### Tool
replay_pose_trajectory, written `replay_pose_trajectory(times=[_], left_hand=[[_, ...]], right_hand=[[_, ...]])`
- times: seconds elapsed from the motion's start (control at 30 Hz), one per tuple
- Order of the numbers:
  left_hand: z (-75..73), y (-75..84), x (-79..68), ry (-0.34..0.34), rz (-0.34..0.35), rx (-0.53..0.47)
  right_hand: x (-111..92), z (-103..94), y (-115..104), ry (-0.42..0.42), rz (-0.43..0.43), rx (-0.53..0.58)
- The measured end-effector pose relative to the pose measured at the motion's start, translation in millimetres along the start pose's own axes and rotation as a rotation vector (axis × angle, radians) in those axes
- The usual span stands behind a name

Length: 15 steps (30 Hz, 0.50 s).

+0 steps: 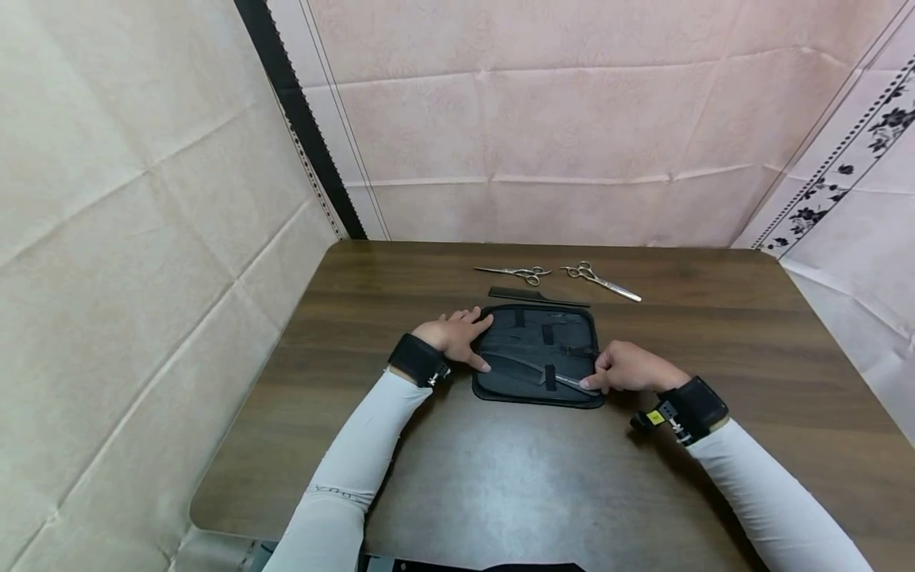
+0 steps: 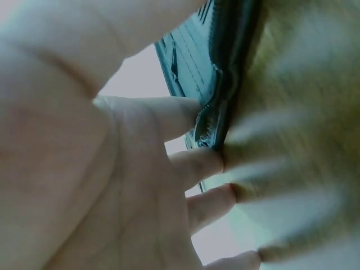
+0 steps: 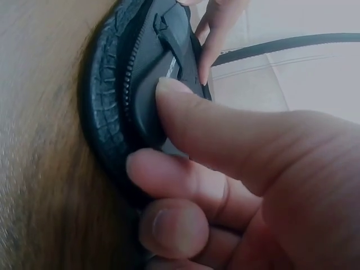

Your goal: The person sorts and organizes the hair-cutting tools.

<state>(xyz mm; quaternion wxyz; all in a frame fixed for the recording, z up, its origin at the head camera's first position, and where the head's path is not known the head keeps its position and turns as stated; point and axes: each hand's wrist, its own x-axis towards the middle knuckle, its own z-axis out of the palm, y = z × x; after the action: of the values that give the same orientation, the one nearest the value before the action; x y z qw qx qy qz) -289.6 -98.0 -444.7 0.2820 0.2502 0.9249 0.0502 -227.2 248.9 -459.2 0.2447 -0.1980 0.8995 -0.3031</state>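
Observation:
A black zippered case (image 1: 509, 388) lies spread on the table, its rim textured like leather. Inside, a slim tool with a silver strip (image 1: 569, 383), resembling a straight razor, runs slantwise under an elastic loop (image 1: 550, 377). At the lower right corner my right hand (image 1: 634, 367) pinches the tool's near end; in the right wrist view the thumb (image 3: 191, 115) lies on top, with the other fingers curled beneath. My left hand (image 1: 457, 335) rests on the case's left edge, fingers spread. The left wrist view shows those fingers against the zipper edge (image 2: 211, 115).
Behind the case lies a black comb (image 1: 525, 295) with a thin tail. Farther back are silver scissors (image 1: 527, 274) and, to their right, thinning scissors (image 1: 604, 284). The wooden table (image 1: 715, 318) meets hanging pale cloth (image 1: 572, 143) at its back and left.

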Motion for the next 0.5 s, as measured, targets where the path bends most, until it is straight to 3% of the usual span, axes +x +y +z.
replay_pose_trajectory(times=[0.2, 0.5], left_hand=[[0.0, -0.2, 0.3, -0.005, 0.001, -0.022], [-1.3, 0.9, -0.4, -0.005, 0.006, -0.031]], right_hand=[[0.8, -1.8, 2.2, 0.023, 0.002, 0.017], [-3.4, -9.7, -1.0, -0.012, 0.013, 0.036]])
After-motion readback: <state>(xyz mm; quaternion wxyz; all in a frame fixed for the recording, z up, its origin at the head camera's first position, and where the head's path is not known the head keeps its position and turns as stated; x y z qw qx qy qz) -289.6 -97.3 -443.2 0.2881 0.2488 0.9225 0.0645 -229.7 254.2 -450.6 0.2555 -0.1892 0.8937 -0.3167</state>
